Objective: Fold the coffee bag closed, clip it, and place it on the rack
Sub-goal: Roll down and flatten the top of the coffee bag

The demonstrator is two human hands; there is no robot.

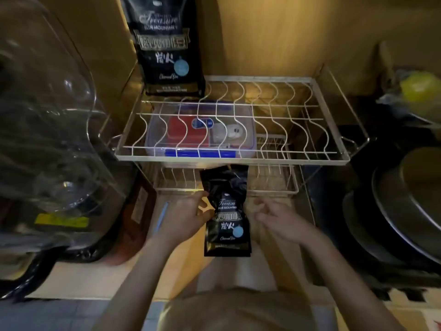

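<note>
A black coffee bag (228, 220) with white lettering and a blue dot stands on the counter below the wire rack (238, 158). Its top is crumpled and reaches up to the rack's front rail. My left hand (188, 216) grips the bag's left side near the top. My right hand (279, 220) hovers just right of the bag with fingers apart, touching nothing. A second, larger coffee bag (167, 44) of the same design stands upright on the rack's back left corner. A light blue stick-like clip (161, 218) lies on the counter left of my left hand.
A clear plastic box (157, 142) with blue latches and red and white items sits on the shelf under the rack's top tier. A clear-lidded appliance (47, 139) fills the left side. Dark pans (405, 211) stack at the right. A yellow object (415, 89) lies at far right.
</note>
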